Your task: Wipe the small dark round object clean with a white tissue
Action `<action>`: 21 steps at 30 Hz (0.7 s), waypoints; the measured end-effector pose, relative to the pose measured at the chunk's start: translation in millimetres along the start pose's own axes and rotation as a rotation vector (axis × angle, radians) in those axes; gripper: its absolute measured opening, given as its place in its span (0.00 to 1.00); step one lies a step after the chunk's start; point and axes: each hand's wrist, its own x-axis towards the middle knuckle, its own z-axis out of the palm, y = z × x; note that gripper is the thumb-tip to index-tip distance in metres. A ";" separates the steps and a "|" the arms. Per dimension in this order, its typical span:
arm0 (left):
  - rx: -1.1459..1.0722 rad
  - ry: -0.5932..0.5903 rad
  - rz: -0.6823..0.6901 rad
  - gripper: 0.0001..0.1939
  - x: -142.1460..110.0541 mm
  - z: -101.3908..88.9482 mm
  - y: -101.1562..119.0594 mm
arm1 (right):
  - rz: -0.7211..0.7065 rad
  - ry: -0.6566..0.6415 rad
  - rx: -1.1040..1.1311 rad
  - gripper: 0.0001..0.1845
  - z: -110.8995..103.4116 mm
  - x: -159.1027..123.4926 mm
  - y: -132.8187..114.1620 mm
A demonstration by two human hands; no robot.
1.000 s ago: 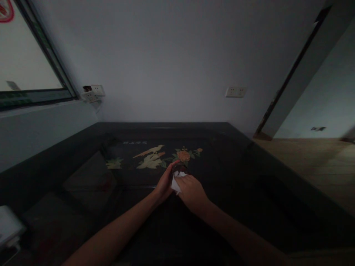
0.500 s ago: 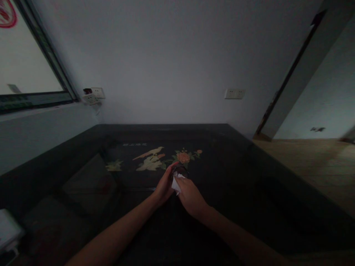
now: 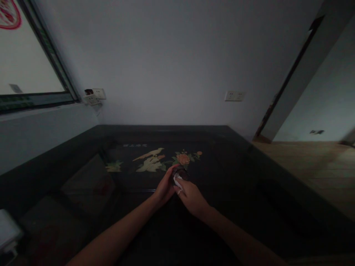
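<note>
Near the middle of the dark table (image 3: 138, 229), my left hand (image 3: 164, 187) is curled around the left side of a dark, round, cup-like object (image 3: 182, 172) with a shiny rim. Its exact kind is hard to make out in the dim light. Pinched in the fingers of my right hand (image 3: 192, 197) is a crumpled white tissue (image 3: 177, 180), pressed against the near side of the dark object. My left fingers are partly hidden behind the object.
A bird and flower picture (image 3: 152, 159) decorates the tabletop beyond my hands. A white object (image 3: 9, 229) stands at the left edge. Wall sockets (image 3: 234, 96) are above the table's far edge, and a window (image 3: 30, 55) is at the left.
The tissue is now bunched smaller under my right fingers, and its loose lower corner no longer hangs out as far. Both hands stay in nearly the same place.
</note>
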 end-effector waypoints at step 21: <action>0.016 0.042 -0.010 0.14 -1.0 4.1 2.3 | -0.017 -0.023 0.071 0.15 -4.6 2.9 9.7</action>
